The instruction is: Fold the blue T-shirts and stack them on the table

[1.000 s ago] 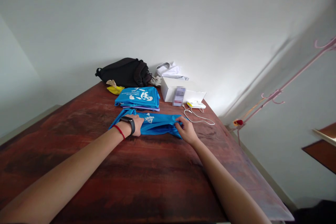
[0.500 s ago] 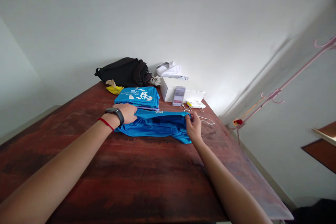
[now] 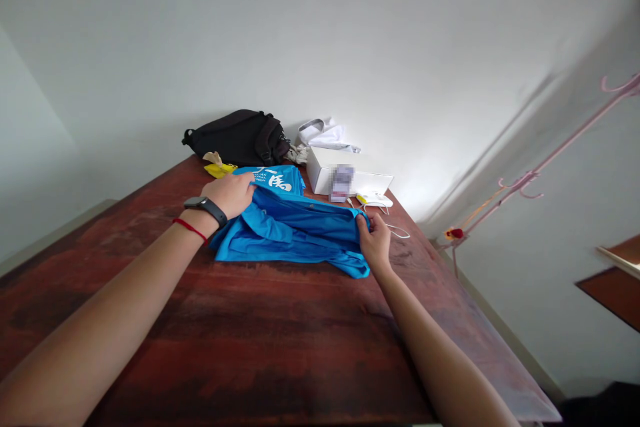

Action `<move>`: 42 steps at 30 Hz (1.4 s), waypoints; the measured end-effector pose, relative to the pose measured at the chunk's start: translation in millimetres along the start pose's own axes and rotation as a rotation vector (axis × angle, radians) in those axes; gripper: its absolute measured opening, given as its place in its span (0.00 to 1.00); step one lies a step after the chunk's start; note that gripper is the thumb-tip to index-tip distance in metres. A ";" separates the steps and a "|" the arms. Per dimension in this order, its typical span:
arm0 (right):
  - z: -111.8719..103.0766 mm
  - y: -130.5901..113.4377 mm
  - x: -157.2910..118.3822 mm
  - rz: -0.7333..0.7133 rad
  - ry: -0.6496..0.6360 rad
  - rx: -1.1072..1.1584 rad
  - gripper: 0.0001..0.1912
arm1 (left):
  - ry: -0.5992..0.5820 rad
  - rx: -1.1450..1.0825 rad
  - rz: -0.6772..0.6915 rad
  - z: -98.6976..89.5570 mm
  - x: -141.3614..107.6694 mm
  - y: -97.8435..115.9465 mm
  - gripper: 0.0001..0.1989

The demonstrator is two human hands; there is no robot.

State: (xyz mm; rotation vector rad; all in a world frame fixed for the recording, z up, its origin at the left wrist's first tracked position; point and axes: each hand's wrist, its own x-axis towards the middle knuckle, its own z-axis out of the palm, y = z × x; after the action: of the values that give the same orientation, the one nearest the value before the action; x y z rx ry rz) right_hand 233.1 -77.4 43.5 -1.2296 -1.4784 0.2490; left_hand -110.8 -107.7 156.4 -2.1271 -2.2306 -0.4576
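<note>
A blue T-shirt (image 3: 295, 237) lies partly on the dark red wooden table (image 3: 280, 340), its far edge lifted between my two hands. My left hand (image 3: 233, 197), with a black watch and a red cord at the wrist, grips the upper left of the cloth. At the right end my right hand (image 3: 375, 240) pinches the edge between thumb and fingers. Loose folds of the shirt hang toward me and rest on the wood. Just behind it sits a folded blue garment (image 3: 280, 179) with white lettering, partly hidden by my left hand and the raised cloth.
Against the wall lie a black backpack (image 3: 233, 137) and white cloth (image 3: 325, 132). A white box (image 3: 320, 170), a white device (image 3: 375, 200) with a cable, and a yellow item (image 3: 217, 169) are at the back. A pink hook stand (image 3: 520, 180) rises beyond the table's right edge.
My left hand has risen and moved slightly away from me, lifting the left side of the shirt, which now covers more of the folded garment. My right hand has barely shifted.
</note>
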 end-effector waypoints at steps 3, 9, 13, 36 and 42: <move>-1.1 6.2 2.4 -0.005 0.007 -0.015 0.17 | 0.078 0.015 0.010 -2.4 2.4 -2.1 0.18; -5.7 8.5 4.2 -0.077 -0.025 -0.001 0.20 | 0.276 -0.141 0.038 -6.3 5.4 -4.1 0.14; -8.2 4.1 3.7 -0.182 -0.077 -0.069 0.21 | 0.488 -0.090 0.078 -8.7 6.9 -5.1 0.12; -14.5 7.4 9.6 -0.065 0.082 -0.101 0.20 | 0.377 -0.060 -0.042 -5.5 4.1 -6.2 0.14; -13.0 10.4 9.7 -0.056 0.090 -0.112 0.22 | 0.298 -0.022 -0.058 10.3 13.3 -15.5 0.16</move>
State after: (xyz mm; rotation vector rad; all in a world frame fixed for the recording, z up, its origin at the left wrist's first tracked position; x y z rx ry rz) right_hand 251.2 -71.4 46.2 -1.2705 -1.4627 0.0732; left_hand -125.0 -92.8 146.4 -1.8622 -2.1302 -0.7498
